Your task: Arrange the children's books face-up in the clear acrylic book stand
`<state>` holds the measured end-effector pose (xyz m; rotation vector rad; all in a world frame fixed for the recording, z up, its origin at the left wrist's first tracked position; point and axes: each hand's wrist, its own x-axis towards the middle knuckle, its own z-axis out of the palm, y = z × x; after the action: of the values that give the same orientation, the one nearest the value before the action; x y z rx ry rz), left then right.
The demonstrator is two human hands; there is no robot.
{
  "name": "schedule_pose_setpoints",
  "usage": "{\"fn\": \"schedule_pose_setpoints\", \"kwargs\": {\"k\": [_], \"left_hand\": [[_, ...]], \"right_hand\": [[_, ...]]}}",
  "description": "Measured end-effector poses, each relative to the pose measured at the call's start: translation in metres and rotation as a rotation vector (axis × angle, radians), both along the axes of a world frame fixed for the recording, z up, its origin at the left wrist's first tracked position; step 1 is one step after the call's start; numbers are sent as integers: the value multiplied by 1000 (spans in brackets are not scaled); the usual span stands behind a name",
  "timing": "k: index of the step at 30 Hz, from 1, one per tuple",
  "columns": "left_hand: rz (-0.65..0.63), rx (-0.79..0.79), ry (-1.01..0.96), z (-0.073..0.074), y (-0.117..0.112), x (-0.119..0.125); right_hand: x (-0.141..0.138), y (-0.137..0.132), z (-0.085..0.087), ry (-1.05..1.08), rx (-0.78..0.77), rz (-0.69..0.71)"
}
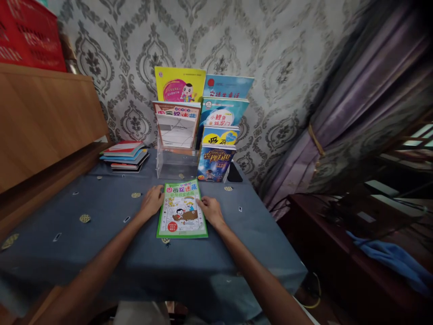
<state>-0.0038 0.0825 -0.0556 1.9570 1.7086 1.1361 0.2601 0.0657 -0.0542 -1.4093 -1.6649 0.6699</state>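
A green-bordered children's picture book [182, 212] lies on the table, cover up, in front of a clear plastic book rack [177, 166]. My left hand [154, 200] is closed on its upper left edge, fingers curled. On the opposite side, my right hand [210, 210] grips the right edge, the thumb over the cover. Behind, the rack's left column carries a yellow book [181, 83] and a brown-framed book [176, 131] below it. Its right column bears a blue book [228, 84], a teal book [225, 113], a yellow-and-blue book [219, 136] and a dark blue book [216, 163].
A stack of books [126, 155] rests at the table's back left, beside a wooden cabinet [47, 122] with a red basket [32, 36] on top. A black phone-like object [234, 173] lies right of the rack. Past the patterned tablecloth [104, 207] stands a dark red cabinet [324, 253].
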Motion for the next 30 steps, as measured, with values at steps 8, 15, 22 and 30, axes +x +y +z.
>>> {"fn": "schedule_pose_setpoints", "kwargs": {"k": [8, 15, 22, 30], "left_hand": [[-55, 60, 217, -2, 22, 8], [-51, 60, 264, -8, 21, 8], [-53, 49, 245, -8, 22, 5], [-30, 32, 235, -7, 20, 6]], "right_hand": [[6, -7, 7, -189, -21, -67], [-22, -9, 29, -526, 118, 58], [-88, 16, 23, -677, 229, 571], [-70, 34, 0, -695, 192, 483]]}}
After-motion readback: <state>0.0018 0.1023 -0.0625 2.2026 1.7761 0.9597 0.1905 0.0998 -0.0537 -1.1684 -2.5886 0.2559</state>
